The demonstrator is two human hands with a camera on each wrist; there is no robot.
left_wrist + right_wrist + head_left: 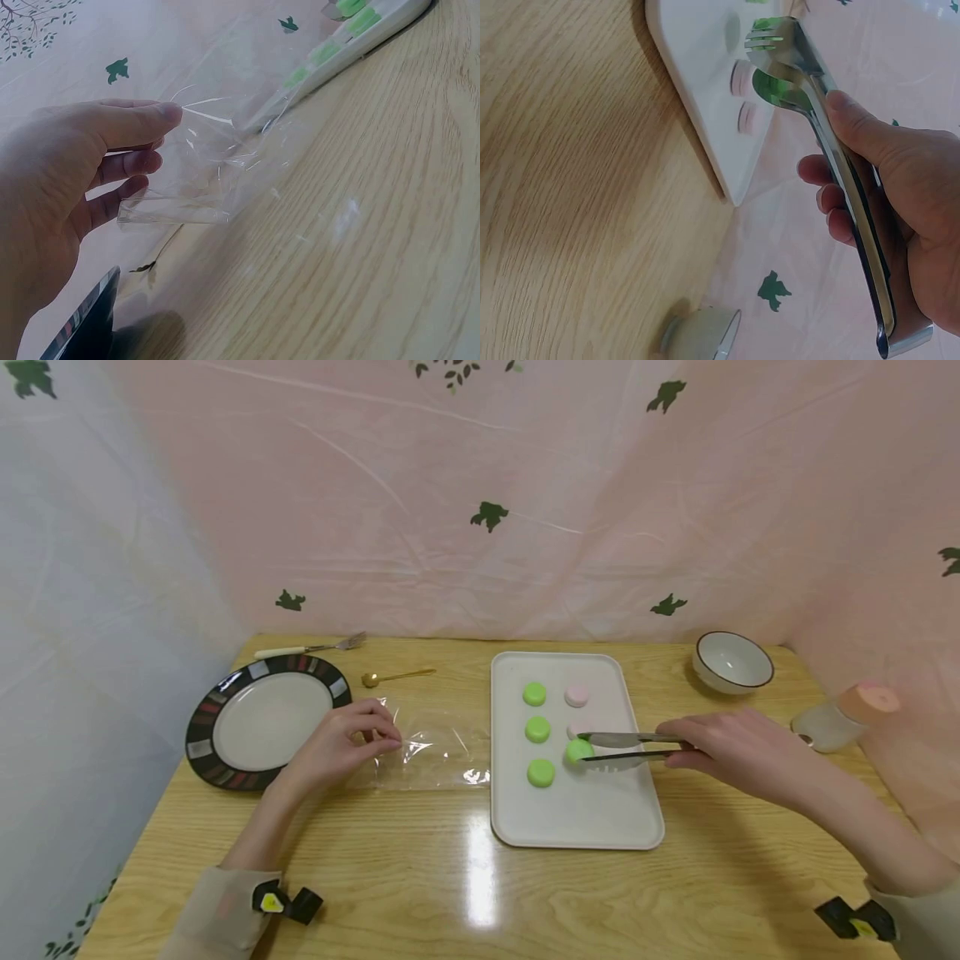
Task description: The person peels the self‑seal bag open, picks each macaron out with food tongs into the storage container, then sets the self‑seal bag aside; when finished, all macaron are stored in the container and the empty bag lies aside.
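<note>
My left hand point(352, 739) pinches the edge of a clear plastic bag point(438, 752) between thumb and fingertip. In the left wrist view the bag point(214, 161) hangs creased and see-through from the fingertips. My right hand point(742, 752) grips metal tongs point(847, 180), one end shaped like a fork, the other like a spoon. Between the tong tips is a round green piece point(579, 751), over the white tray point(585, 822). Three green pieces point(537, 729) stand in a column on the tray. Two pale pink pieces point(576, 695) are beside them, one partly hidden by the tongs.
A dark-rimmed plate point(273, 727) lies at the left, behind the left forearm. Near it are a fork point(307, 648) and a small gold spoon point(397, 677). A white bowl point(733, 662) and a jar with a peach-coloured lid point(832, 722) stand at the right.
</note>
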